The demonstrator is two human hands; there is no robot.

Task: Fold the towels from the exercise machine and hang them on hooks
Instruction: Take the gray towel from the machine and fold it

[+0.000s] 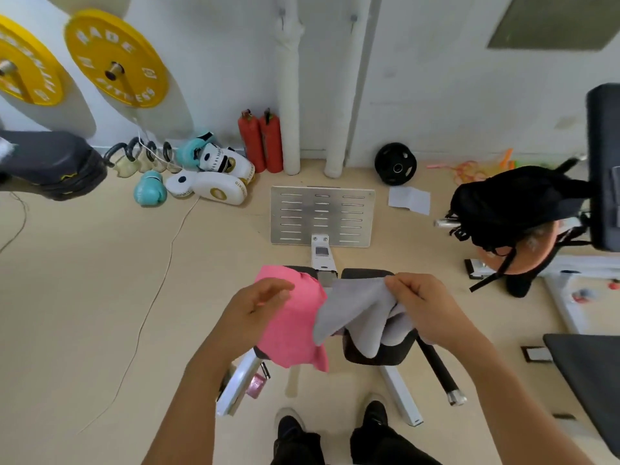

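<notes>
- The person stands over the white-framed exercise machine with black pads (375, 350), shoes at six o'clock of the view.
- The right hand (426, 307) pinches the top edge of a soft grey cloth towel (355, 310), fingers curled tight on the fabric; the cloth hangs down over the machine's right-hand black pad.
- The left hand (255, 307) hovers at nine o'clock of the grey towel, in front of a pink terry towel (295, 327) that drapes over the left-hand pad. Its fingers look loosely spread and a little blurred; no firm grip on either towel shows.
- Judgement: the grey towel is being lifted and opened out, fold not yet made.
- To do it well, the left hand should find the opposite top corner, draw the edge taut, then bring corner to corner so the fold comes out square.
- Keeping the grey cloth clear of the pink one would save dragging it off its pad.
- Two small wall hooks (353, 19) wait at twelve o'clock, up on the white wall.
</notes>
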